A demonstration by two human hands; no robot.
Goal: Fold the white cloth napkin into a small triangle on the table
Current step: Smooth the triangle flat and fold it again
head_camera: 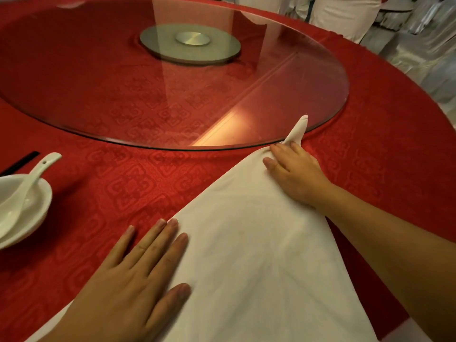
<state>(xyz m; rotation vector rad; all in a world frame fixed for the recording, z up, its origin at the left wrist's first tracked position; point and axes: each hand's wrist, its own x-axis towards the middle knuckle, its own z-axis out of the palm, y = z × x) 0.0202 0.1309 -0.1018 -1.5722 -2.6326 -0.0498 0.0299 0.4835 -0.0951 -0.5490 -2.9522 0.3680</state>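
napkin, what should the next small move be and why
Probably the right hand should pull the pinched tip across toward the left hand and lay it down. The white napkin already lies as a big triangle, its far tip sticking up against the edge of the glass turntable, while the left hand lies flat on the near left edge, so another fold would shrink it.

Warm, dim indoor light with a soft, wide-angle picture

A pale streak and an orange glow of glare cross the round clear glass turntable [283,77], brightest near its front rim; the red patterned tablecloth [118,183] falls to deep shadow at left and under the white ceramic bowl [29,218]. The white cloth napkin [246,243] looks creamy under the warm cast. Straight lines bow toward the edges, and the pale draped chairs [345,13] at the top right are blurred and washed out
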